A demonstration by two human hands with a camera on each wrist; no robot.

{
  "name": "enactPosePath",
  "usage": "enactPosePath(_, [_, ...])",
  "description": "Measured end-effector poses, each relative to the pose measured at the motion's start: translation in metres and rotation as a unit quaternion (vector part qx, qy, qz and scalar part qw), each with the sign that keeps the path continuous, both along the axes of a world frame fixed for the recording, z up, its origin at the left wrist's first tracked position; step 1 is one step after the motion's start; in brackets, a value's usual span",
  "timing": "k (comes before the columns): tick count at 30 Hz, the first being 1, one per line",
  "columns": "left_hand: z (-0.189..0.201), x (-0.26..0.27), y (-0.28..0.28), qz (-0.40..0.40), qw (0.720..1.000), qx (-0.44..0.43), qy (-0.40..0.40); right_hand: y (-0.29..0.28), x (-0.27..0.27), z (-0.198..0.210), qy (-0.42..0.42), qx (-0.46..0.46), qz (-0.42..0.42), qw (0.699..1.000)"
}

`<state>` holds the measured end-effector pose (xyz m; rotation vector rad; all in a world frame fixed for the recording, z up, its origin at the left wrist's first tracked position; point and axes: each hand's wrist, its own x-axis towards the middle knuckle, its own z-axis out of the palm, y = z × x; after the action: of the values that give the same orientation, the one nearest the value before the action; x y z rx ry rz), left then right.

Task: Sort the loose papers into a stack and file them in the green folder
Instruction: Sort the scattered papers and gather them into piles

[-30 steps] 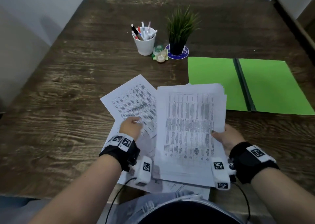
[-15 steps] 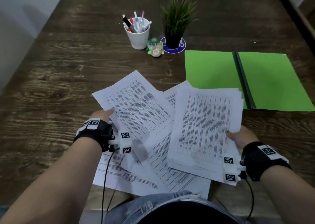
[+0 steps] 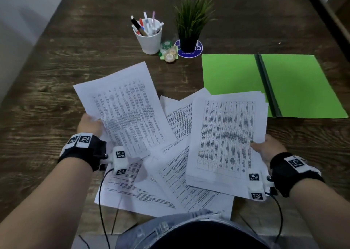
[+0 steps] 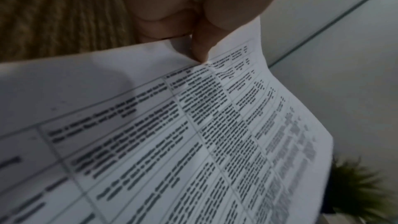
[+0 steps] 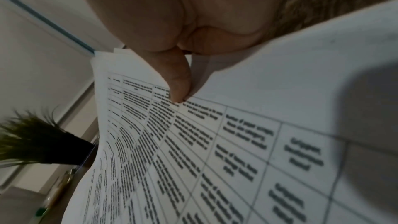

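Note:
My left hand [image 3: 91, 124] pinches the left edge of a single printed sheet [image 3: 125, 110], lifted and tilted over the table; the left wrist view shows the thumb [image 4: 201, 47] on that sheet [image 4: 193, 142]. My right hand [image 3: 265, 148] grips the right edge of a stack of papers [image 3: 227, 135], thumb [image 5: 178, 81] on top of the stack [image 5: 237, 151]. Several loose papers [image 3: 170, 188] lie fanned out on the table between and below both hands. The green folder [image 3: 293, 86] lies open and flat at the right, just beyond the stack.
A white cup of pens [image 3: 149, 38], small tape rolls [image 3: 169, 52] and a potted plant [image 3: 191, 23] on a blue coaster stand at the back middle of the dark wooden table [image 3: 56, 78]. Cables hang from both wrist cameras near the front edge.
My left hand has taken one sheet from the pile and lifted it out to the left. My right hand has carried the stack to the right, uncovering the loose papers beneath.

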<state>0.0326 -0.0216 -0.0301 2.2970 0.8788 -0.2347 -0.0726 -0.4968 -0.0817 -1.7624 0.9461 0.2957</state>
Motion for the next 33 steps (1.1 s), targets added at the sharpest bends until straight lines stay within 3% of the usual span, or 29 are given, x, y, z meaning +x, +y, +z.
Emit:
enactPosePath(5, [0.007,-0.022,0.002,-0.066,0.997,0.02,0.037,-0.002,-0.004,0.007,-0.022,0.038,-0.018,0.999])
enactPosePath(12, [0.002,-0.039,-0.032,-0.209,0.976,-0.01,0.054,-0.014,-0.021,0.026,-0.068,0.197,-0.094,0.974])
enactPosePath(16, [0.015,-0.036,-0.055,-0.196,0.98,-0.001,0.038,-0.037,-0.03,0.032,-0.09,0.255,-0.106,0.957])
enactPosePath(20, [0.022,-0.038,-0.081,-0.239,0.97,0.003,0.044,-0.061,-0.04,0.009,-0.087,0.216,-0.085,0.969])
enactPosePath(22, [0.02,-0.038,-0.098,-0.27,0.961,0.01,0.06,-0.049,-0.041,0.026,-0.085,0.236,-0.099,0.963])
enactPosePath(27, [0.015,-0.043,-0.144,-0.339,0.934,0.017,0.109,-0.045,-0.038,0.025,-0.066,0.244,-0.099,0.963])
enactPosePath(33, [0.002,-0.053,-0.186,-0.35,0.927,-0.075,0.11,-0.043,-0.037,0.018,-0.052,0.261,-0.085,0.96])
